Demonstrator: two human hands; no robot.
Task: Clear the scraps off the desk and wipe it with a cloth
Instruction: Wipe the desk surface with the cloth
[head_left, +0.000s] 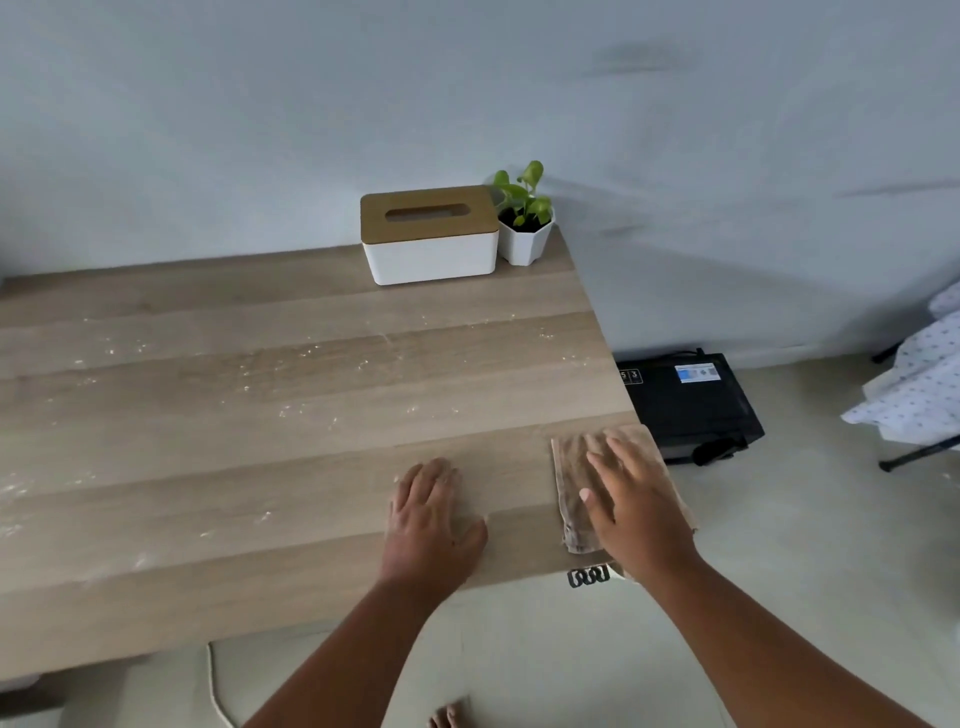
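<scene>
The wooden desk (218, 457) fills the left and middle of the view. Small white scraps (291, 379) and crumbs lie scattered across its middle and left. A folded beige cloth (571, 478) lies at the desk's front right corner, partly over the edge. My right hand (634, 504) rests flat on the cloth with fingers spread and straight. My left hand (431, 514) lies flat on the bare desk top just left of the cloth, fingers straight, holding nothing.
A white tissue box (430, 236) with a wooden lid stands at the back right of the desk, a small potted plant (524, 223) beside it. A black case (691, 402) lies on the floor right of the desk. A wall runs behind.
</scene>
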